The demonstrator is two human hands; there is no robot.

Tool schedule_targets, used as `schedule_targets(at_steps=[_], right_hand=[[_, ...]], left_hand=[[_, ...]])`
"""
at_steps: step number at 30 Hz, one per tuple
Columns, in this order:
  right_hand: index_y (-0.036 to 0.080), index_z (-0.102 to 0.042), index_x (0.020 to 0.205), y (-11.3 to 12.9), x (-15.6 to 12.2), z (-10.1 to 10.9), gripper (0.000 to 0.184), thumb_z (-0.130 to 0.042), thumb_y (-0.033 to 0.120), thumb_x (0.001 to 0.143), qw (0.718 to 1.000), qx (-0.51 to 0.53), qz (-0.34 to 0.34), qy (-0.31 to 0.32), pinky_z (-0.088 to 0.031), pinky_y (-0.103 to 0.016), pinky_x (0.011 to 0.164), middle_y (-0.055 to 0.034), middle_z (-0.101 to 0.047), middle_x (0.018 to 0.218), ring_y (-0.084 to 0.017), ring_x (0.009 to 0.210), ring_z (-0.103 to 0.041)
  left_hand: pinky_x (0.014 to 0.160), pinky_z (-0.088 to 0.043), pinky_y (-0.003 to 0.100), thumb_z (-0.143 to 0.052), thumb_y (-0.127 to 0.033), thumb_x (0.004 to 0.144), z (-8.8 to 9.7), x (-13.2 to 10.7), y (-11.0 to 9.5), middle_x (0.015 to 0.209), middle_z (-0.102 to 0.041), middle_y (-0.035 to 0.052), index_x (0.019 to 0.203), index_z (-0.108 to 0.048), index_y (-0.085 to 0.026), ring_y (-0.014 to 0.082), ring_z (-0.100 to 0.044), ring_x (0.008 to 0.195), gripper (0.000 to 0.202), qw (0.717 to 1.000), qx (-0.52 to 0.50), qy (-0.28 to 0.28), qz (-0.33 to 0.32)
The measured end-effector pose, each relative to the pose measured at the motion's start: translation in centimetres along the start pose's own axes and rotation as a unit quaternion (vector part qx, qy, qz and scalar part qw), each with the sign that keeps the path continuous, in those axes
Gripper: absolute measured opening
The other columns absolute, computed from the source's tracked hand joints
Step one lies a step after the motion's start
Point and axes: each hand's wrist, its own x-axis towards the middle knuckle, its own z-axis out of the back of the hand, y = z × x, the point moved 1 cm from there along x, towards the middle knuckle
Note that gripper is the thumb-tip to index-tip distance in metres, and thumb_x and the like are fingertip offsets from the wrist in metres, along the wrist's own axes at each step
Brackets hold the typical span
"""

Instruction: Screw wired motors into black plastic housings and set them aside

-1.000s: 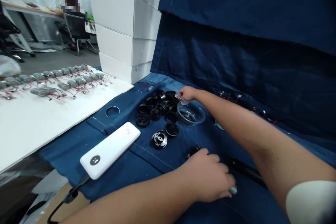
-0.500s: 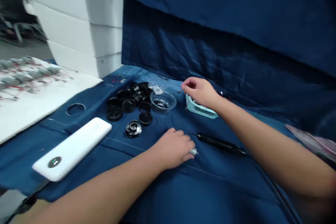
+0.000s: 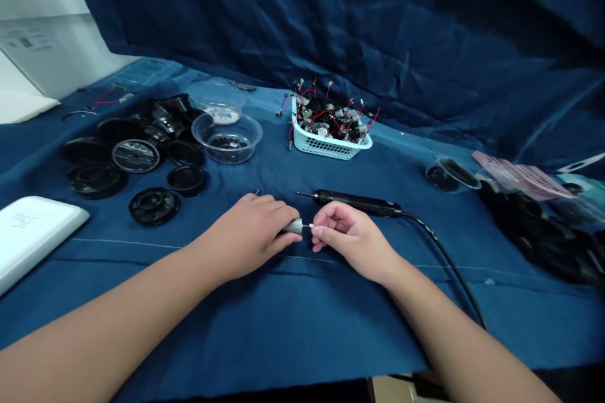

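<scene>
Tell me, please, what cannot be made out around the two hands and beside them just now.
All in the head view:
- Most of the small motor: the left hand covers it.
- The exact shape of the small white piece: too small, partly hidden by the right hand.
- The rest of the white power bank: cut off by the left edge.
- What the dark bits are: too small.

Creased blue cloth [image 3: 331, 25] hangs behind

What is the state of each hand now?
Left hand: closed around a silver cylindrical motor.
Right hand: closed, pinching a tiny white part.
</scene>
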Motion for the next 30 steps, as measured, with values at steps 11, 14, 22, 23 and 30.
schedule_targets(at_steps=[11, 14, 22, 23, 30], right_hand=[[0.023, -0.077, 0.103, -0.6, -0.7, -0.7, 0.021, -0.077, 0.041, 0.094, 0.997, -0.064, -0.009, -0.039, -0.063, -0.033, 0.058, -0.003, -0.077, 0.083, -0.016, 0.058, -0.071], [0.023, -0.078, 0.104, -0.6, -0.9, -0.7, 0.022, -0.073, 0.043, 0.097, 0.994, -0.098, 0.014, -0.05, -0.065, -0.034, 0.058, -0.004, -0.078, 0.084, -0.018, 0.06, -0.073], [0.022, -0.075, 0.109, -0.9, -1.4, -0.4, 0.02, -0.069, 0.04, 0.102, 0.987, -0.118, 0.081, -0.073, -0.071, -0.031, 0.059, -0.004, -0.078, 0.095, -0.019, 0.074, -0.079], [0.023, -0.075, 0.109, -0.8, -1.4, -0.4, 0.019, -0.068, 0.038, 0.103, 0.985, -0.128, 0.087, -0.072, -0.071, -0.031, 0.059, -0.0033, -0.077, 0.094, -0.018, 0.074, -0.079], [0.022, -0.071, 0.111, -0.3, -1.8, -0.3, 0.013, -0.061, 0.029, 0.107, 0.965, -0.209, 0.148, -0.052, -0.07, -0.027, 0.066, -0.001, -0.075, 0.092, -0.014, 0.075, -0.078]], left_hand=[[0.081, -0.037, 0.034, -0.056, -0.048, 0.104, -0.2, 0.2, 0.4, 0.096, -0.071, 0.001, 0.108, -0.069, -0.024, 0.0219, -0.063, 0.091, 0.028, 1.0, -0.011, 0.011, -0.001], [0.081, -0.037, 0.034, -0.055, -0.05, 0.105, 0.0, 0.3, 0.4, 0.094, -0.071, 0.0008, 0.107, -0.069, -0.023, 0.0219, -0.063, 0.089, 0.03, 1.0, -0.013, 0.012, 0.002], [0.083, -0.037, 0.036, -0.052, -0.047, 0.108, 0.9, 0.5, -0.3, 0.099, -0.073, 0.0018, 0.109, -0.069, -0.023, 0.0214, -0.063, 0.09, 0.03, 0.999, -0.034, 0.031, 0.02], [0.084, -0.036, 0.036, -0.051, -0.049, 0.108, 0.9, 0.5, -0.4, 0.098, -0.073, 0.0012, 0.109, -0.069, -0.023, 0.0214, -0.063, 0.089, 0.031, 0.999, -0.039, 0.029, 0.022], [0.082, -0.034, 0.035, -0.052, -0.049, 0.108, 0.6, 0.6, -0.4, 0.096, -0.073, -0.0001, 0.105, -0.068, -0.023, 0.0192, -0.062, 0.082, 0.031, 0.999, -0.046, 0.025, -0.001]])
